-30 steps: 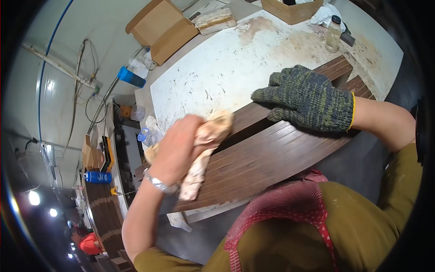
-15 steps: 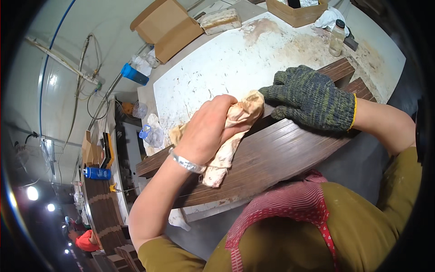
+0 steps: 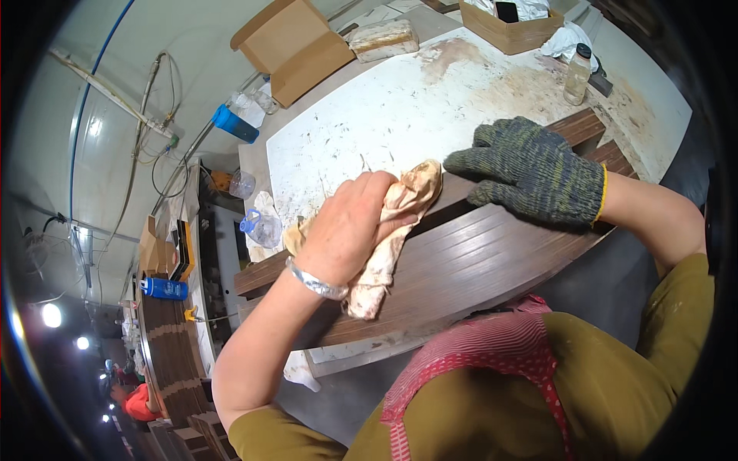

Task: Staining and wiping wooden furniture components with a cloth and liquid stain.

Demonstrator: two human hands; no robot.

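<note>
Stained white worktable carries a stack of dark brown wooden slats along its near edge. Bare left hand, silver bracelet at the wrist, has its fingers closed around a crumpled beige cloth pressed against the slats. Right hand, in a grey knitted glove, lies flat on the slats, fingers spread, just beside the cloth. Clear bottle and brown cardboard box stand well apart.
</note>
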